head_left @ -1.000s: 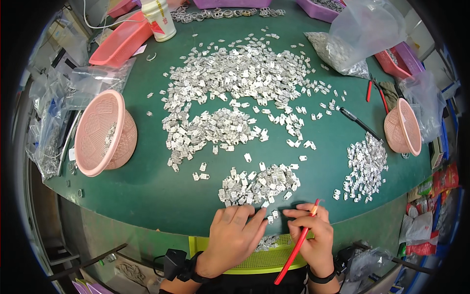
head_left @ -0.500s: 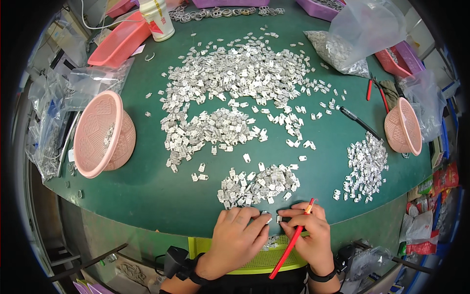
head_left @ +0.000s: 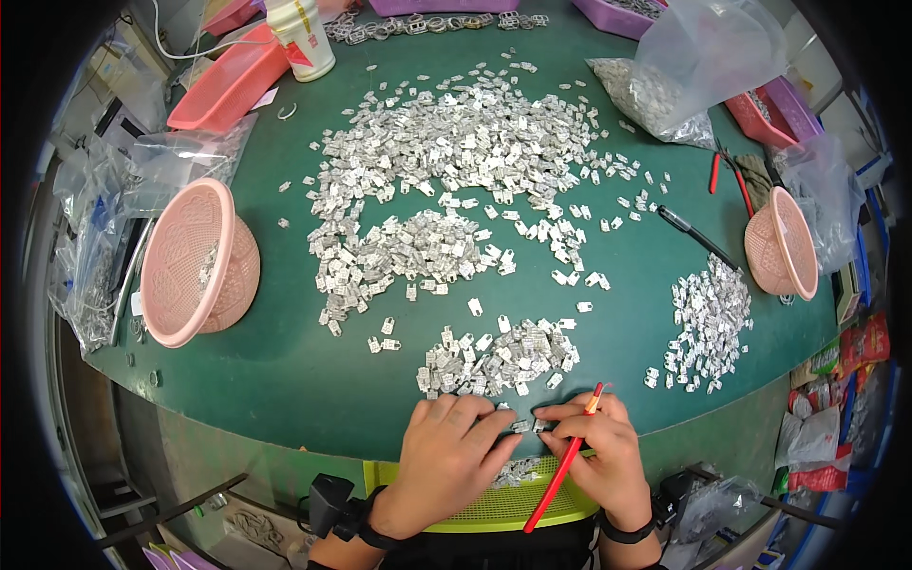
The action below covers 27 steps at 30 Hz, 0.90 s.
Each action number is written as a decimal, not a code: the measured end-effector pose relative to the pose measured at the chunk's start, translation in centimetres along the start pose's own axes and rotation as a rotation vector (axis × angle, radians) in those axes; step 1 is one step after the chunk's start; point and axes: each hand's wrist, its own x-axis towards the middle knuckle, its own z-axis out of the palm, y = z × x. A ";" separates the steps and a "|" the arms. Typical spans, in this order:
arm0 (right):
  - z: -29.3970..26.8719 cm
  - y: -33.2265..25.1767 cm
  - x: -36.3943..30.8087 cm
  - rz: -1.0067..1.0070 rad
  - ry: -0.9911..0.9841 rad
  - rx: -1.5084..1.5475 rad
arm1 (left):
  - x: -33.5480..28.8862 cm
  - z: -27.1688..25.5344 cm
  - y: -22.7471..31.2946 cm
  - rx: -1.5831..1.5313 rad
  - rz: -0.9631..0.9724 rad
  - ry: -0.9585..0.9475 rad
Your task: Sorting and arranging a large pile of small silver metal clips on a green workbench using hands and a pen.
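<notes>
A red pen-like stick (head_left: pixel 560 475) with a pale band near its upper end slants through my right hand (head_left: pixel 603 453). That hand's thumb and fingertips also pinch a small silvery metal tag (head_left: pixel 540 427). Close by on the left, my left hand (head_left: pixel 445 461) has its thumb and index finger around another small metal tag (head_left: pixel 520 427) near the table's front edge. Just beyond both hands lies a small heap of the same tags (head_left: pixel 499 356). Below them, a yellow-green mesh tray (head_left: pixel 475 518) holds several tags, partly covered by my hands.
Large piles of tags (head_left: pixel 456 142) spread over the green table (head_left: pixel 275 380). Another heap (head_left: pixel 708 323) lies right, near a black pen (head_left: pixel 698 235). Pink baskets (head_left: pixel 233 285) (head_left: pixel 774 252) stand at both sides. At the back are a white bottle (head_left: pixel 302 43) and a tag-filled plastic bag (head_left: pixel 655 100).
My left fingertips have drawn slightly back and apart, showing more of the tag there and more of the tray. My right hand and the red stick have barely moved.
</notes>
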 end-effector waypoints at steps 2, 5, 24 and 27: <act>0.0 0.0 0.0 -0.007 -0.018 -0.013 | 0.2 -0.5 -0.2 -0.005 0.002 -0.022; -0.1 0.0 0.0 0.035 -0.013 0.030 | 0.2 -0.1 -0.2 0.002 0.051 -0.022; -0.2 0.4 -1.8 -0.065 0.102 0.055 | -1.6 -1.2 -0.7 -0.047 0.159 -0.044; -0.2 0.3 -1.8 0.006 0.168 0.102 | -1.6 -1.1 -1.2 -0.041 0.143 -0.041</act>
